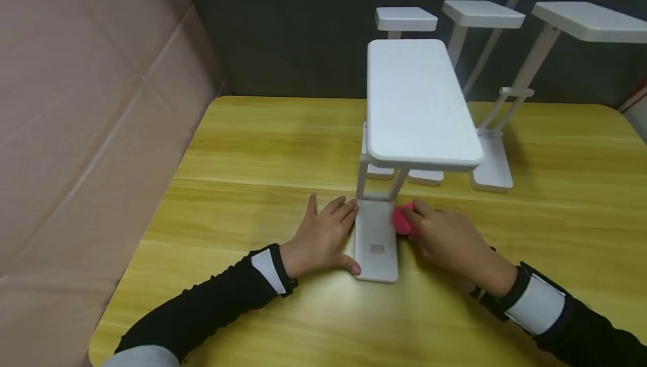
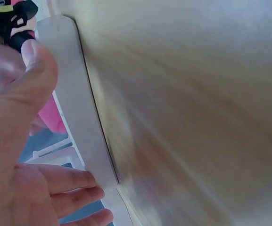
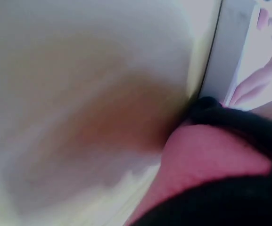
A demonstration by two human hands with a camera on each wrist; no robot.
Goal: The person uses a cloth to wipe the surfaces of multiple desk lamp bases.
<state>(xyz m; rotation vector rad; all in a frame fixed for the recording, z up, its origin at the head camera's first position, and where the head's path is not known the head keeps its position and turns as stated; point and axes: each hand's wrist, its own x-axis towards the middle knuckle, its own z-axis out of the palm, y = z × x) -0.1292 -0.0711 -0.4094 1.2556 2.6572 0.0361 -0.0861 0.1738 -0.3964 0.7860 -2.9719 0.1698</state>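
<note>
A white folding stand (image 1: 376,243) faces me on the table, its broad flat top panel (image 1: 419,103) raised over a slim base. My left hand (image 1: 323,238) lies spread along the base's left side. Its thumb touches the front corner and its fingertips (image 2: 95,193) meet the edge farther back, as the left wrist view shows. On the opposite side, my right hand (image 1: 450,240) pinches a bunched pink cloth (image 1: 402,221) against the base's right edge. Most of the cloth is hidden under the fingers. The right wrist view is blurred and mainly shows wood grain (image 3: 79,94).
Behind the top panel stand several more white stands, including a small one (image 1: 406,18), a middle one (image 1: 482,14) and a larger one (image 1: 492,164) at the right. A dark panel (image 1: 293,30) rises behind the wooden table (image 1: 242,142). Beige sheeting (image 1: 91,103) borders the left.
</note>
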